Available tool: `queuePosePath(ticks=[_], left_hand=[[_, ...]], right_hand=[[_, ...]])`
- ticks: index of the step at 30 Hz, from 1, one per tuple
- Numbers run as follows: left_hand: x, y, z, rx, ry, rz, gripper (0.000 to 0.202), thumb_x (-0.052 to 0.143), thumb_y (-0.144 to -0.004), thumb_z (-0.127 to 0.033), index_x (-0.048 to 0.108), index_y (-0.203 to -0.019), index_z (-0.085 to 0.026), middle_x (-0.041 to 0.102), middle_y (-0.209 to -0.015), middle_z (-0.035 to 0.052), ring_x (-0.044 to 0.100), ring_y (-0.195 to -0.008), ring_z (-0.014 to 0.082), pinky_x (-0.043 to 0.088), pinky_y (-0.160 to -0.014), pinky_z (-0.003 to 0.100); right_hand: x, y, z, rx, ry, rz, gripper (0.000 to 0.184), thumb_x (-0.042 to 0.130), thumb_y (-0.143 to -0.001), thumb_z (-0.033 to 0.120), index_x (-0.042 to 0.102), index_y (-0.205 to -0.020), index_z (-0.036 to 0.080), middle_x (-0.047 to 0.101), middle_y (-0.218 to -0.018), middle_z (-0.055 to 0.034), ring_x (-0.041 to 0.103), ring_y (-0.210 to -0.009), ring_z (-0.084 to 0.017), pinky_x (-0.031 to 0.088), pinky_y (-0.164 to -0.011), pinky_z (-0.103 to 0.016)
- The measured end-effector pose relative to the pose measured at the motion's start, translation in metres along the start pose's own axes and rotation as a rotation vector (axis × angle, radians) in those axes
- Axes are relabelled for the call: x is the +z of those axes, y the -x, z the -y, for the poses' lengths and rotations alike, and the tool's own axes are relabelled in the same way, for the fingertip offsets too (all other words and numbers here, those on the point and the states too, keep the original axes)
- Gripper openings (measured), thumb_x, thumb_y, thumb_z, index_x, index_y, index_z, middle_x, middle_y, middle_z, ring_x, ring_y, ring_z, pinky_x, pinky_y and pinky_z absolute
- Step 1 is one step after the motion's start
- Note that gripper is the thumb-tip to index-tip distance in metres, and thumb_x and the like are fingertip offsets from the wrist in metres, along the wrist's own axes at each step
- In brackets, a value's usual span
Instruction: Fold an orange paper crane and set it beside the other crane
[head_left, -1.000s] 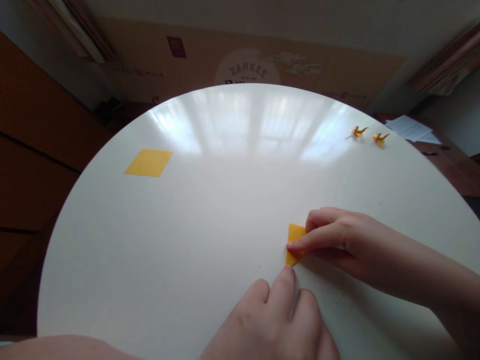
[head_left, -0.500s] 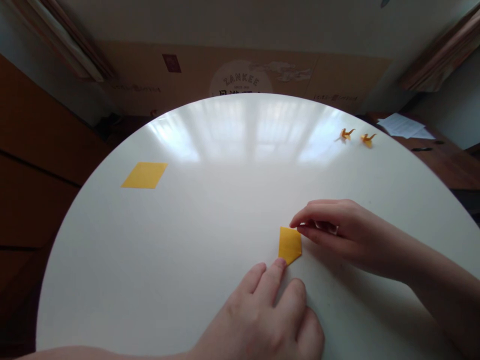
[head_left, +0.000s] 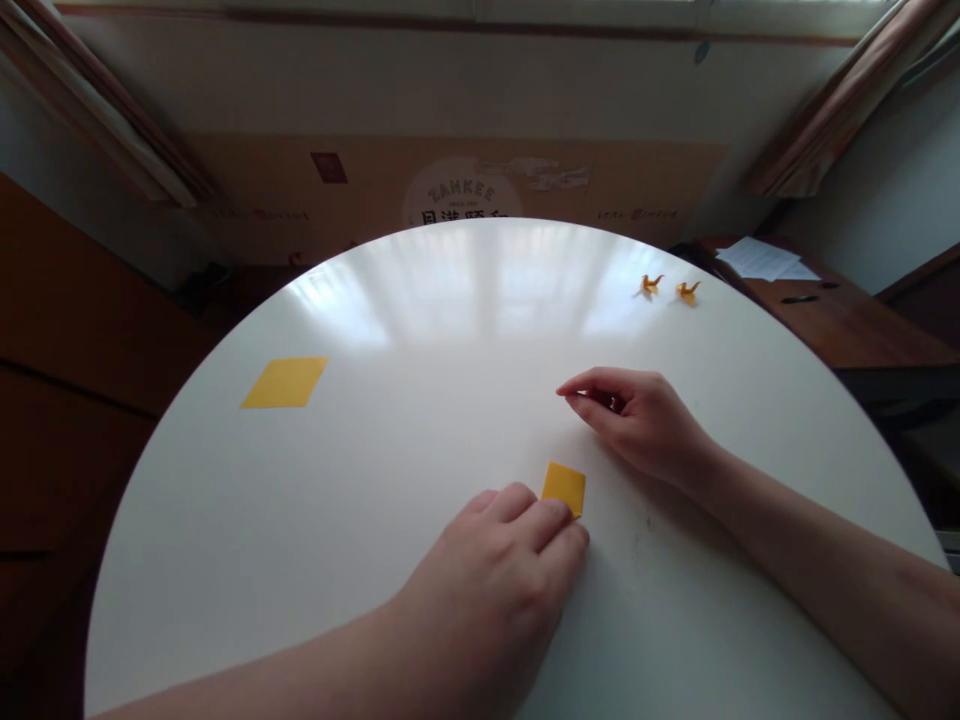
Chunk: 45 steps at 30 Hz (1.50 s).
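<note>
A small folded yellow paper lies flat on the round white table, near its front middle. My left hand reaches in from below with its fingers bent and close together, the fingertips pressing on the paper's near edge. My right hand rests on the table just behind and to the right of the paper, clear of it. Its fingers are drawn together and point left, and nothing shows between them.
A flat yellow square sheet lies at the table's left. Two small folded orange paper figures stand at the far right. Beyond are a cardboard panel and a wooden desk with white papers and a pen.
My right hand has let go of the folded paper and drawn back and up. My left hand has slid forward onto the paper's near edge. The view has tilted up.
</note>
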<state>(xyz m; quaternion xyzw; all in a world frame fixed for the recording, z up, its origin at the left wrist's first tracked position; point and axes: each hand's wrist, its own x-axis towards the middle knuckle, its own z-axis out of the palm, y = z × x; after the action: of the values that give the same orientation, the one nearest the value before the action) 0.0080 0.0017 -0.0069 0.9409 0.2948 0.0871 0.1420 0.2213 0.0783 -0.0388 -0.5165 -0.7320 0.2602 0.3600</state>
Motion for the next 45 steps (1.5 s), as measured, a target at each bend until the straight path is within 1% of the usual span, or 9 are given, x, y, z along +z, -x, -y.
queuePosePath(ticks=[4,7,11,16,21,26,34,39,45], left_hand=[[0.001,-0.004,0.014,0.021,0.057,-0.039,0.022,0.05,-0.092,-0.013,0.066,-0.105,-0.021,0.07,-0.093,0.0052,0.06,-0.087,0.02,0.049,-0.082,0.033],[0.001,-0.006,0.021,-0.001,0.047,-0.074,0.027,0.047,-0.092,-0.01,0.068,-0.104,-0.021,0.072,-0.09,0.0044,0.061,-0.085,0.0195,0.049,-0.082,0.033],[-0.003,-0.006,0.017,-0.024,-0.058,-0.042,0.024,0.047,-0.089,-0.005,0.067,-0.094,-0.018,0.069,-0.081,0.0048,0.06,-0.076,0.0196,0.049,-0.071,0.031],[-0.002,-0.006,0.006,-0.027,-0.254,-0.001,0.022,0.048,-0.083,0.002,0.061,-0.084,-0.016,0.065,-0.077,0.0065,0.059,-0.073,0.0221,0.05,-0.068,0.033],[-0.001,-0.008,0.003,0.015,-0.396,0.048,0.019,0.051,-0.081,0.002,0.058,-0.077,-0.015,0.065,-0.077,0.0099,0.061,-0.073,0.0246,0.053,-0.067,0.036],[-0.008,-0.01,0.004,0.039,-0.474,0.104,0.018,0.052,-0.081,0.002,0.06,-0.078,-0.014,0.067,-0.077,0.0095,0.062,-0.071,0.0236,0.053,-0.065,0.034],[-0.011,-0.022,0.026,0.112,-0.501,0.088,0.016,0.05,-0.089,-0.005,0.06,-0.081,-0.015,0.066,-0.083,0.0089,0.06,-0.075,0.0222,0.052,-0.067,0.033],[-0.006,-0.027,0.038,0.131,-0.429,0.036,0.016,0.049,-0.092,-0.009,0.061,-0.085,-0.017,0.065,-0.084,0.0076,0.06,-0.078,0.0212,0.052,-0.071,0.032],[-0.008,-0.023,0.053,0.009,-0.078,-0.174,0.027,0.044,-0.098,-0.015,0.067,-0.11,-0.019,0.073,-0.091,0.0079,0.066,-0.082,0.0196,0.052,-0.078,0.031]], right_hand=[[0.004,-0.005,-0.007,0.001,-0.054,-0.08,0.018,0.061,-0.086,0.025,0.075,-0.093,0.016,0.063,-0.065,0.0001,0.048,-0.056,-0.012,0.039,-0.054,-0.024],[0.005,-0.008,-0.011,0.002,-0.104,-0.071,0.021,0.06,-0.086,0.026,0.075,-0.094,0.015,0.065,-0.071,-0.0017,0.05,-0.059,-0.012,0.039,-0.056,-0.024],[0.007,-0.009,-0.014,0.009,-0.153,-0.096,0.022,0.059,-0.084,0.029,0.074,-0.092,0.015,0.061,-0.067,-0.0009,0.048,-0.059,-0.013,0.037,-0.055,-0.024],[0.009,-0.012,-0.015,0.031,-0.137,-0.118,0.027,0.056,-0.085,0.033,0.074,-0.093,0.014,0.055,-0.061,0.0005,0.045,-0.056,-0.013,0.035,-0.053,-0.024],[0.012,-0.015,-0.014,0.047,-0.068,-0.151,0.027,0.054,-0.083,0.031,0.074,-0.092,0.014,0.06,-0.062,-0.0009,0.05,-0.057,-0.014,0.037,-0.055,-0.025],[0.012,-0.02,-0.008,0.084,0.006,-0.113,0.019,0.059,-0.079,0.023,0.076,-0.086,0.017,0.069,-0.07,-0.0032,0.057,-0.063,-0.016,0.039,-0.061,-0.026],[0.013,-0.036,-0.005,0.158,0.02,-0.071,0.02,0.057,-0.079,0.019,0.076,-0.085,0.014,0.069,-0.064,-0.0037,0.058,-0.06,-0.016,0.04,-0.058,-0.025],[0.012,-0.034,-0.005,0.125,-0.019,-0.059,0.02,0.057,-0.08,0.021,0.075,-0.084,0.015,0.07,-0.067,-0.0038,0.058,-0.06,-0.016,0.042,-0.06,-0.026],[0.005,-0.023,-0.004,0.087,-0.106,0.002,0.021,0.056,-0.083,0.025,0.073,-0.087,0.015,0.069,-0.07,-0.0036,0.059,-0.059,-0.015,0.043,-0.057,-0.025]])
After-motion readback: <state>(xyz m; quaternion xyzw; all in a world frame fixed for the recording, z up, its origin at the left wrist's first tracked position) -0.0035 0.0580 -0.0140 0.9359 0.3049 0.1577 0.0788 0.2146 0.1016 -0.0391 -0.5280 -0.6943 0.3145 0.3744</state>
